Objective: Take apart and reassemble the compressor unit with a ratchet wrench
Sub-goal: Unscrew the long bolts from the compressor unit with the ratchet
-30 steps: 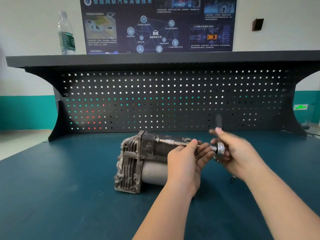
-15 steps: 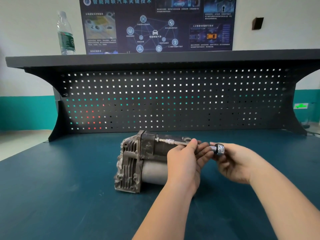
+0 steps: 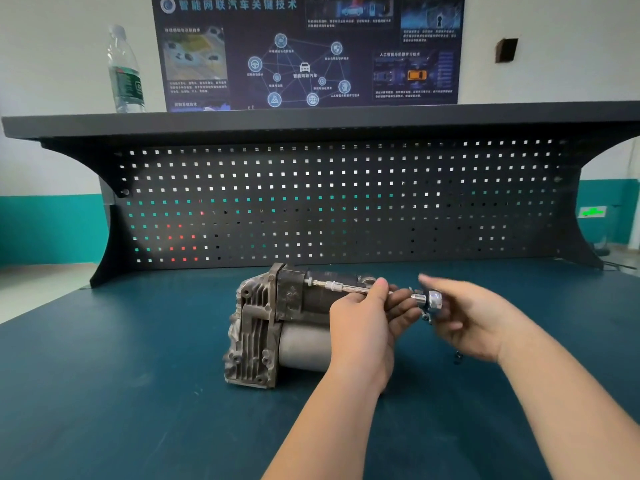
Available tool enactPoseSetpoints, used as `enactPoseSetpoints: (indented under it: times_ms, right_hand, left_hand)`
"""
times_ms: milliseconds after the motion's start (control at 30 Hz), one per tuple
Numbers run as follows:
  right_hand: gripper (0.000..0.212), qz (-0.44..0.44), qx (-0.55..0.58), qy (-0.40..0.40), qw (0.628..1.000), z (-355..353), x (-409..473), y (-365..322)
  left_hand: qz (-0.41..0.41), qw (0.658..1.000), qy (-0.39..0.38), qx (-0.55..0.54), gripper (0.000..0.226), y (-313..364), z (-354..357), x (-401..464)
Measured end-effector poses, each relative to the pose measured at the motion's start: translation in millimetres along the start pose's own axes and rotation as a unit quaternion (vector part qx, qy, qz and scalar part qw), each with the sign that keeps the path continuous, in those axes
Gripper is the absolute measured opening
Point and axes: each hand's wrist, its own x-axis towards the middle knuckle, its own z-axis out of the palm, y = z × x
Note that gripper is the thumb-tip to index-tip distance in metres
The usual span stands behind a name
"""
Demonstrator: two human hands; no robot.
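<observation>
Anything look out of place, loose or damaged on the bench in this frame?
Only a small dark loose part lying on the bench mat right of the compressor, below the right hand; too small to identify. The compressor looks worn, with no clear damage. The left hand steadies the ratchet extension.

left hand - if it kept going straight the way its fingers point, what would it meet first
The left hand holds the extension bar with its fingers aimed up and right, toward the right hand. Going on that way, it would likely meet the ratchet head first, though depth is hard to judge here.
</observation>
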Motion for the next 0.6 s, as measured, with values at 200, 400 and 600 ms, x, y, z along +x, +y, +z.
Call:
enactPoseSetpoints:
  times_ms: [200, 400, 600]
  right_hand:
    - [0.021, -0.170, 0.045, -0.070, 0.982, -1.8, -1.7, -11.5]
    - [0.022, -0.180, 0.008, -0.076, 0.981, -5.8, -3.6, -14.2]
    - [0.013, 0.037, 0.050, 0.017, 0.998, 3.5, 5.4, 4.3]
  left_hand:
    - [0.002, 1.000, -0.008, -0.009, 0.020, 0.7, -2.5, -0.9]
    - [0.005, 1.000, 0.000, 0.004, 0.022, -1.7, -2.3, 0.3]
    - [0.012, 1.000, 0.004, 0.007, 0.023, -2.2, -1.3, 0.8]
